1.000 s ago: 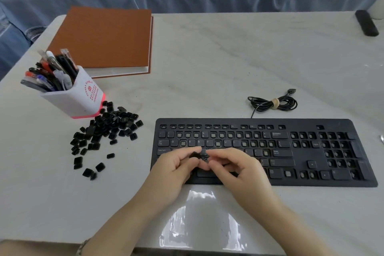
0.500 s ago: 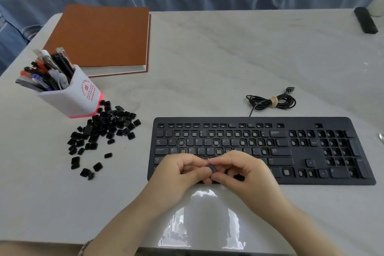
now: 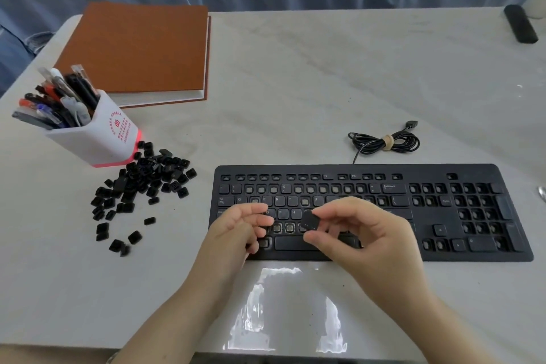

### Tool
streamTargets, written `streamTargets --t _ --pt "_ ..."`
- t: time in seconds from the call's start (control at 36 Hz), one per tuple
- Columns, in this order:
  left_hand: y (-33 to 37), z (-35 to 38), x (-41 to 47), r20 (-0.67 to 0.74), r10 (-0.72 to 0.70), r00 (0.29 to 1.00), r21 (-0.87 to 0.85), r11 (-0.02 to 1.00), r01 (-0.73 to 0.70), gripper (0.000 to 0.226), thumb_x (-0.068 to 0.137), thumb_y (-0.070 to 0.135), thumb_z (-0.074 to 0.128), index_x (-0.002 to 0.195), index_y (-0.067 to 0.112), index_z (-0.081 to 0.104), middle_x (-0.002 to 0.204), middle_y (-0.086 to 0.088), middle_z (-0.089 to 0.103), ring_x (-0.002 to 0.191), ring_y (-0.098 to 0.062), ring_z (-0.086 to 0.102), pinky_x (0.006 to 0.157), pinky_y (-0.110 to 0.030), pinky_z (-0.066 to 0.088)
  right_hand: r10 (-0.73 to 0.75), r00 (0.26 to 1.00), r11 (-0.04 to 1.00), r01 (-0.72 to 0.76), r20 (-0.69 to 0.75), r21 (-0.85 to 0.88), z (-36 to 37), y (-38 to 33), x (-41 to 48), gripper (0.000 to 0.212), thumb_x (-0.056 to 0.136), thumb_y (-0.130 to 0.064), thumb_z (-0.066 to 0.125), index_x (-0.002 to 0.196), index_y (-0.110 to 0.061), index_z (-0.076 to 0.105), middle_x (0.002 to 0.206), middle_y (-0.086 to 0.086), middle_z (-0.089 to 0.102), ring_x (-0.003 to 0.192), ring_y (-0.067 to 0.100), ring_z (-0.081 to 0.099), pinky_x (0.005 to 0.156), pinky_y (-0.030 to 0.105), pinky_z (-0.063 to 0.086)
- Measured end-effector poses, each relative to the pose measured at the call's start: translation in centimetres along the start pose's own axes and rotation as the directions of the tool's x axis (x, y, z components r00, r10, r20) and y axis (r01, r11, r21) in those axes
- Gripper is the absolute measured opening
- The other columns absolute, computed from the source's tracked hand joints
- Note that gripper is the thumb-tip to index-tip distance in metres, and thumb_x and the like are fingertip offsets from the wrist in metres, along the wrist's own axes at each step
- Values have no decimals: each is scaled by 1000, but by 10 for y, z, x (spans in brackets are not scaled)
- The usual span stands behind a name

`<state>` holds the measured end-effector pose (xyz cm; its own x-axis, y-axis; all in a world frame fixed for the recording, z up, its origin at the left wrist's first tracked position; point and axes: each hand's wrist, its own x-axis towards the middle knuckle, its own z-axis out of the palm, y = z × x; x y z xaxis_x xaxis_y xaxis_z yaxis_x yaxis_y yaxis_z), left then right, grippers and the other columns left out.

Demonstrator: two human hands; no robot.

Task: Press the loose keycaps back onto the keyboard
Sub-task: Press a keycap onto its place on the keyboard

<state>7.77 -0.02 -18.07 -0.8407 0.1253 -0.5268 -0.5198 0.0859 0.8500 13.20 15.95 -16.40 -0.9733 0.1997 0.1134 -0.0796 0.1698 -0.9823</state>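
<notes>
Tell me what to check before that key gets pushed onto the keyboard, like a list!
1. Key held tight: ok. The right hand pinches one keycap between thumb and fingers.
2. Empty spots waiting: ok. The keyboard shows many bare sockets.
3. Which key it is: cannot tell. Its print is too small to read.
4. Other hand free to help: ok. The left hand is open over the keyboard's left end and holds nothing.
5. More keys ready: ok. A pile of keycaps lies beside the pen cup.
</notes>
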Motion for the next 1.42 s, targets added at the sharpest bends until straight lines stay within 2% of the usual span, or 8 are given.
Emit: streamTargets --t 0.17,0.28,0.39,0.5,0.78,0.89,1.11,1.42 --pt "-3 -2 -2 73 42 996 28 999 -44 44 87 -17 38 99 16 64 94 -1 71 83 -1 66 68 -12 50 147 989 986 -145 -20 88 2 -5 -3 36 61 -8 81 85 -32 68 66 -10 68 59 5 63 62 11 49" --pt "-5 -1 -4 97 70 993 -43 997 -66 26 88 -10 53 102 10 62 99 -8 72 91 -12 69 71 -16 53 206 978 973 -206 4 108 1 0 -6 38 64 6 77 82 -27 69 70 5 69 59 10 62 63 15 51" --pt "-4 2 -6 58 54 997 -45 998 -52 25 75 2 71 98 8 64 94 -7 73 86 -18 71 81 -28 54 279 960 955 -276 -13 112 -4 7 -8 38 67 12 73 71 -26 73 68 -2 67 60 6 61 62 13 50" --pt "-6 3 -7 -9 103 995 108 989 -101 11 75 8 74 85 11 70 81 -4 74 80 -16 71 81 -25 51 390 920 921 -390 29 -13 -12 18 -12 49 72 5 72 73 -44 74 64 -8 64 61 6 61 67 16 53" --pt "-12 4 -4 -76 209 975 227 956 -187 8 82 11 69 74 13 71 57 -1 68 49 0 56 55 -10 45 460 877 869 -477 -141 -129 -43 32 -11 20 69 1 77 73 -17 69 59 8 69 63 13 67 70 14 50" --pt "-13 6 -4 -68 235 970 232 949 -214 11 83 9 68 74 15 72 56 1 66 50 2 57 57 -7 44 472 863 867 -492 -181 -85 -57 32 -8 23 72 5 73 78 -17 68 62 5 70 67 15 68 79 30 53" --pt "-14 10 -2 -59 251 966 261 938 -228 15 87 11 64 82 23 71 61 5 65 55 4 57 59 -6 44 425 886 874 -455 -186 -170 -76 36 -2 27 74 -5 74 84 -29 67 63 1 71 79 8 65 80 8 43" --pt "-14 14 -1 -36 242 970 193 954 -231 31 90 -2 54 92 26 66 76 3 65 65 2 62 62 -8 48 372 903 848 -425 -215 -316 -88 47 3 30 77 -4 72 82 -32 65 62 -8 70 52 6 64 72 13 48"
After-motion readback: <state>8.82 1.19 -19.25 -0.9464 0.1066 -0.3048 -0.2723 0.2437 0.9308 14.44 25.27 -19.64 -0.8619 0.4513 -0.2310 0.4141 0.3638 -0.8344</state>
